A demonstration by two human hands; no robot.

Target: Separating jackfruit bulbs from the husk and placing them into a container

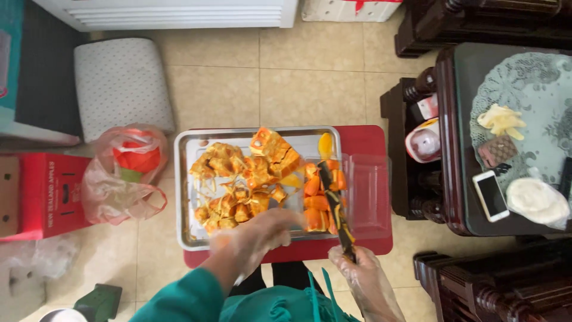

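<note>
The right hand (pixel 364 275), fingers wrapped round the knife (pixel 335 206), should cut slowly through the orange pieces (pixel 319 203) while the blurred left hand (pixel 262 235), grip unclear, stays just left of the blade.

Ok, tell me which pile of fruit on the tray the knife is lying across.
The smooth orange pieces at the tray's right end, under the knife; the rough yellow-brown scraps lie left.
</note>
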